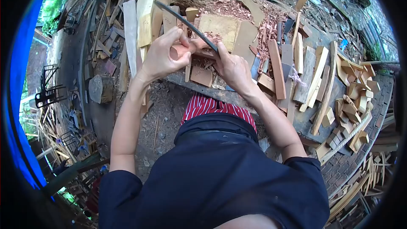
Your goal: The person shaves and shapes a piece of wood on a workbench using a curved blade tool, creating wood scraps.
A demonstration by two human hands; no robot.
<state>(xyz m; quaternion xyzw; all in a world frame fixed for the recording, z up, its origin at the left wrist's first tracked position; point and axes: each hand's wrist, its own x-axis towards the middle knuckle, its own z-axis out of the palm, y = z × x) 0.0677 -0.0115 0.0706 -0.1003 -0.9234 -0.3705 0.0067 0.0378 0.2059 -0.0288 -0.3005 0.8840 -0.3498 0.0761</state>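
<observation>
Loose timber (pixel 114 29) and offcuts litter the ground around a low, worn workbench (pixel 180 79), with a blue sheet (pixel 19 72) hanging along the far left edge of the view. A person in a dark shirt (pixel 229 165) and a red-and-white striped garment (pixel 218 107) works right at the bench's near edge, with 2 bare hands close together above it. Thumb and fingers of the left hand (pixel 165 55) curl around a reddish wooden piece (pixel 180 51), whose rounded end shows inside the ring they form; the piece extends rightward, toward the other hand. Clasped around the near end of a long dark tool (pixel 186 22) is the right hand (pixel 233 68), and the tool slants up and left past the wooden piece; whether these 2 touch cannot be told. Beyond the hands lies a pale squarish block (pixel 219 27), with reddish shavings (pixel 227 8) heaped behind it and more scattered to its right. Long strips of wood (pixel 277 68) lie across the bench's right side, pinkish cord (pixel 295 76) among them, and small cut blocks (pixel 356 101) are piled farther right. A round stump (pixel 101 89) stands on the ground at left.
</observation>
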